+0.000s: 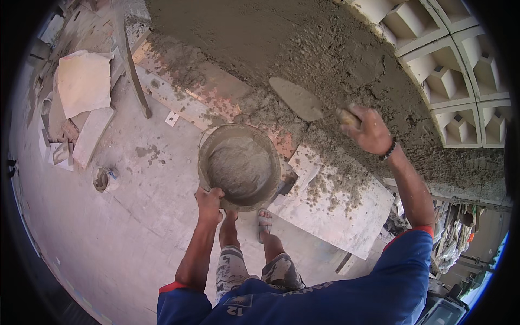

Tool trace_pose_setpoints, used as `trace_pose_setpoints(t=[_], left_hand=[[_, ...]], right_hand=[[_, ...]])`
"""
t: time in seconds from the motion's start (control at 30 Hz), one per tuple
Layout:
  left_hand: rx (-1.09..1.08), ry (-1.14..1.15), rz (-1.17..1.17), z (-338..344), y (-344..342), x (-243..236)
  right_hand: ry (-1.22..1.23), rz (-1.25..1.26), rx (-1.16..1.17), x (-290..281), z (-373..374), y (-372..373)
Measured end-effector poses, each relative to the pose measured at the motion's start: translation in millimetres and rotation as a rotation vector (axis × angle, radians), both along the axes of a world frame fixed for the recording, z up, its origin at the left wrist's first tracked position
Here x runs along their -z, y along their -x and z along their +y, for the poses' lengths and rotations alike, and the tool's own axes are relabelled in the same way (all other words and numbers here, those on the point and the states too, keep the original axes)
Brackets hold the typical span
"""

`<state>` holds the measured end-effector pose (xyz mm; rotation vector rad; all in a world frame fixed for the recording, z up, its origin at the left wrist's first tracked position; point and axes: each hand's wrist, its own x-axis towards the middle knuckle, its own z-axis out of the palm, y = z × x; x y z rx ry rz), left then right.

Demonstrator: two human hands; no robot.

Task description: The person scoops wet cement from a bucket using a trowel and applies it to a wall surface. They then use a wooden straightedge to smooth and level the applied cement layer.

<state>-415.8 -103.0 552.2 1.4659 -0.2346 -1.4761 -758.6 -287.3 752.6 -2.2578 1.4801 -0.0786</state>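
My left hand (209,204) grips the near rim of a round bucket (201,154), its thumb over the edge. Grey wet mortar (238,162) lies inside the bucket. Closed around the handle of a trowel, my right hand (371,130) is out to the right above the mortared surface. The trowel's leaf-shaped blade (296,99) points up and left, coated grey, over the rough wet mortar layer (265,38). Clumps of loose mortar lie between the blade and the bucket.
Mortar-splashed boards (341,216) lie right of the bucket. Pale decorative vent blocks (444,76) line the far right. At left are a small pot (103,179), board scraps (84,84) and a leaning wooden strip (130,65). Debris (449,233) sits at lower right.
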Motion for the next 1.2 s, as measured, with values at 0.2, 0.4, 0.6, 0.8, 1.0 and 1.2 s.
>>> trace_pose_setpoints(t=[0.2,0.4,0.6,0.8,1.0,1.2], left_hand=[[0.123,0.047,-0.106,-12.9,35.9,-34.4],[0.119,0.073,-0.043,-20.2,77.9,-56.7],[0.090,0.204,0.018,-18.1,87.5,-49.6],[0.128,0.043,-0.002,-13.9,84.5,-53.9],[0.063,0.038,0.013,-19.1,75.0,-57.6],[0.072,0.049,-0.042,-26.4,62.7,-56.7]], right_hand=[[0.221,0.504,-0.221,43.3,76.0,-27.6],[-0.194,0.346,-0.217,103.1,115.1,-11.2],[-0.164,0.041,-0.114,106.4,137.6,19.6],[-0.043,-0.056,-0.080,90.3,134.4,28.6],[-0.104,0.043,-0.113,69.3,110.4,17.2],[-0.171,0.142,-0.123,37.4,88.1,12.6]])
